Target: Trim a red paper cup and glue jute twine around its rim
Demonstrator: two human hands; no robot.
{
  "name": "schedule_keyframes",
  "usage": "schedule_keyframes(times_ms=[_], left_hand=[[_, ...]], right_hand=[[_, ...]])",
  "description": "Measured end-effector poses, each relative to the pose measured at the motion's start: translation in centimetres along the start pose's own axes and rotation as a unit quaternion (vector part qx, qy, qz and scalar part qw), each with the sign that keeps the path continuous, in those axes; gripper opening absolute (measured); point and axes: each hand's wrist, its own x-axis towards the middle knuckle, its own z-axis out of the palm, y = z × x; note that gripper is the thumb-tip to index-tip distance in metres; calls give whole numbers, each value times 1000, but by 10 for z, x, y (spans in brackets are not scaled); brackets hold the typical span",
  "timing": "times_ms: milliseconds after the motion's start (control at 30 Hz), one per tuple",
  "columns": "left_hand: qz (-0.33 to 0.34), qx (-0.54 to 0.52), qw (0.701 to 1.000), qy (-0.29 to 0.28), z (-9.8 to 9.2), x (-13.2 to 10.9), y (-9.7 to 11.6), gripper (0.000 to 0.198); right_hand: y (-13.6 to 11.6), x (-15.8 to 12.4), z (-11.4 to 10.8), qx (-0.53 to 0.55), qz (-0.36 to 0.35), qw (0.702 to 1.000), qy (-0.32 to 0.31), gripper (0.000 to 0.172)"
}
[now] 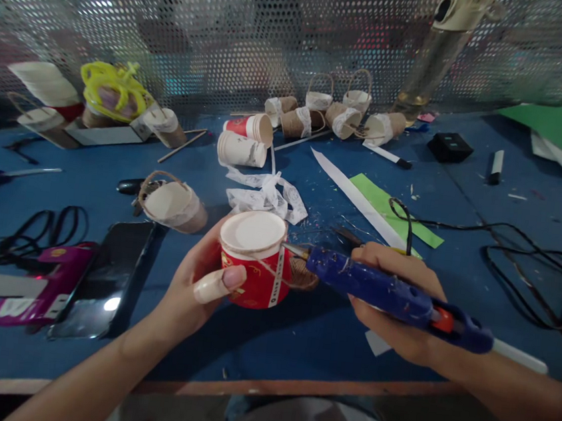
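Observation:
My left hand (207, 270) is wrapped round a red paper cup (253, 281), its white end facing up. One finger of this hand has a pale bandage (209, 287). Brown twine (251, 254) runs round the cup near that upper end and trails off to a twine ball (300, 274), partly hidden behind the cup. In my right hand (397, 296) is a blue glue gun (368, 283), a white glue stick (519, 355) poking out of its back. The gun's metal nozzle (295, 250) points left and is at the cup's side, close to the twine.
White lace ribbon (267, 194) lies behind the cup. A small twine-handled basket (173, 206) and a phone (106, 279) are on the left. Paper cups (242, 149) and several little baskets (343, 120) line the back. A black cord (460, 224) loops at right.

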Motion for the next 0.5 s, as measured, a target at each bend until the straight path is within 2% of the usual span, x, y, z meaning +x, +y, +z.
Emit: schedule_keyframes(times_ms=[100,133,267,500], left_hand=[[6,-15,999,-32,-2,-1,-1,60],[24,-19,999,-32,-3,-1,-2,58],[14,-26,999,-32,-7,0,-4,58],[-17,-29,999,-36,-6,-1,-1,72]], right_hand=[[-3,3,0,29,37,999,5,25],[-4,3,0,32,45,998,9,25],[-7,5,-1,40,66,997,10,25],[-8,5,0,44,53,998,7,21]])
